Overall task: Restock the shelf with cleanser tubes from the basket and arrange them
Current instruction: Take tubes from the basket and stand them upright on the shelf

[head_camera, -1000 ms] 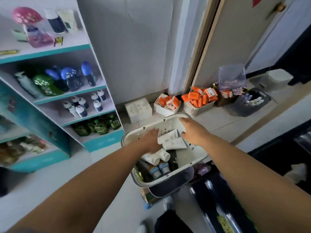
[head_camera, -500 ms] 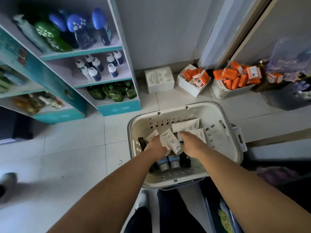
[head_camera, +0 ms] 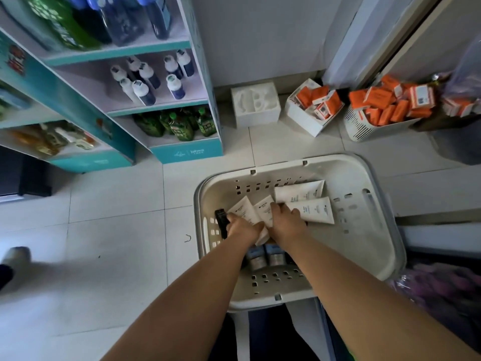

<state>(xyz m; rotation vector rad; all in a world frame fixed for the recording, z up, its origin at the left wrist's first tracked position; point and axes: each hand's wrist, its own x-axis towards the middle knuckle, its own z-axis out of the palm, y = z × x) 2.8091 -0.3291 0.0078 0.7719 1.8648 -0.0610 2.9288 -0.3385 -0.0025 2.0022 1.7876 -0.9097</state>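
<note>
A cream plastic basket (head_camera: 374, 243) sits on the floor in front of me. Inside lie several white cleanser tubes: two flat at the back (head_camera: 311, 209), two more under my hands. My left hand (head_camera: 243, 227) is closed on one white tube (head_camera: 242, 208) near the basket's left wall. My right hand (head_camera: 287, 221) grips the neighbouring tube (head_camera: 264, 208). Dark-capped tubes (head_camera: 265, 257) lie below my wrists. The teal and white shelf (head_camera: 182, 105) stands up left, holding bottles.
A white foam block (head_camera: 256, 104), a white box of orange packs (head_camera: 313, 105) and a white basket of orange packs (head_camera: 382, 113) line the wall. A dark bin (head_camera: 458, 144) is at far right. A shoe (head_camera: 14, 259) shows at left. Pale floor tiles (head_camera: 117, 243) lie between shelf and basket.
The view has tilted down and moved closer to the basket. Both hands have sunk deeper among the tubes and closed on two of them.
</note>
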